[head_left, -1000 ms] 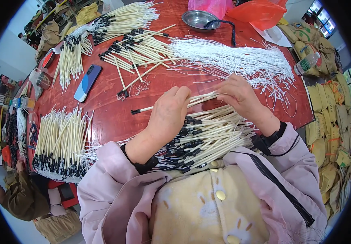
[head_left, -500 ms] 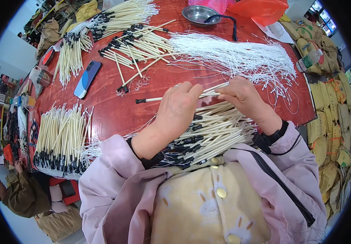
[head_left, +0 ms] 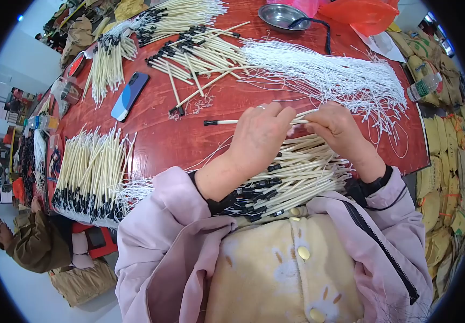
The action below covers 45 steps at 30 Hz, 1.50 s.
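Note:
Near the middle of the red table, a slim cream-coloured stick with a black end piece [head_left: 224, 122] lies across both hands. My left hand [head_left: 260, 135] is closed round it, the black end sticking out to its left. My right hand [head_left: 341, 128] pinches at the stick's other end, where a second cream length shows between the hands. The fingers partly hide what they grip there. Below my hands, against my front, lies a heap of similar black-ended sticks [head_left: 310, 180]. Just beyond my right hand spreads a bundle of white cords [head_left: 329, 78].
A row of sticks [head_left: 92, 164] lies at the left, more piles [head_left: 203, 51] at the far side. A phone [head_left: 130, 97], a metal bowl [head_left: 283, 17] and red plastic bags [head_left: 359, 16] are on the table. A plastic bottle [head_left: 425, 87] is at right. A person [head_left: 33, 237] sits left.
The whole scene has shifted rightward in the picture as the view turned. Both hands keep their hold on the stick, with only slight movement.

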Tool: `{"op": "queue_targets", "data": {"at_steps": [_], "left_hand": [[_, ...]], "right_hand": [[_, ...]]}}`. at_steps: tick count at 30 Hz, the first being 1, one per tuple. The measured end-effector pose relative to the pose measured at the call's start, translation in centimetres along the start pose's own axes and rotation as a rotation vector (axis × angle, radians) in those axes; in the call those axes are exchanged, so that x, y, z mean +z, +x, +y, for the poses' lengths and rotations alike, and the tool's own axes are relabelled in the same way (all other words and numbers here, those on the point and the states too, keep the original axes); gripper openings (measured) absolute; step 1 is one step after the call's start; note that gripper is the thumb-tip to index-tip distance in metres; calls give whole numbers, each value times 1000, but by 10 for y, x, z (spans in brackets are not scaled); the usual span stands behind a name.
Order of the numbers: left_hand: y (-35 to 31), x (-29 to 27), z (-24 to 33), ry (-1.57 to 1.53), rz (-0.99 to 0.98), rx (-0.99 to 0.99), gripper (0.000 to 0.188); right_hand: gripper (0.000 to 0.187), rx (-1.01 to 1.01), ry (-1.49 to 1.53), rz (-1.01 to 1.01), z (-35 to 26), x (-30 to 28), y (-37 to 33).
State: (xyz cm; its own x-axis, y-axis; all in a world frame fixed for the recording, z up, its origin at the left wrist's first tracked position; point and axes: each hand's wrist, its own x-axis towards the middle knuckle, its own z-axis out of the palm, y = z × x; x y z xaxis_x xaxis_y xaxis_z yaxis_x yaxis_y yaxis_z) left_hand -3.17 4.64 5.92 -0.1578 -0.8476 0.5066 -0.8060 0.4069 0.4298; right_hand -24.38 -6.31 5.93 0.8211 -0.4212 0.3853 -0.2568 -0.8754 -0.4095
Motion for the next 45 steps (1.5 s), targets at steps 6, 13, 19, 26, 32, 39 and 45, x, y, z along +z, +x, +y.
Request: {"op": "queue_targets", "data": {"at_steps": [6,13,19,26,32,39,45], "left_hand": [[-5,-2,-2,-46,-4,-125,9],[-3,2,-1,-152,-18,-170,12],[-1,1,1,-232,-31,-219,11],[-2,-4,-3,-153,-47,-179,14],[-4,-8,-4,-147,-96,-144,14],[-4,-8,-3,-159,-121,-100,14],[-6,-7,-4,-165,-108,-130,14]], "right_hand": [[39,8,110,95,-13,-1,8],[57,109,15,154,7,0,-17],[44,47,-39,75,7,12,-20],[26,21,36,116,14,9,-29],[22,11,38,93,8,7,-26],[27,-22,26,-37,16,13,-27],[25,113,138,-15,6,2,-25]]}}
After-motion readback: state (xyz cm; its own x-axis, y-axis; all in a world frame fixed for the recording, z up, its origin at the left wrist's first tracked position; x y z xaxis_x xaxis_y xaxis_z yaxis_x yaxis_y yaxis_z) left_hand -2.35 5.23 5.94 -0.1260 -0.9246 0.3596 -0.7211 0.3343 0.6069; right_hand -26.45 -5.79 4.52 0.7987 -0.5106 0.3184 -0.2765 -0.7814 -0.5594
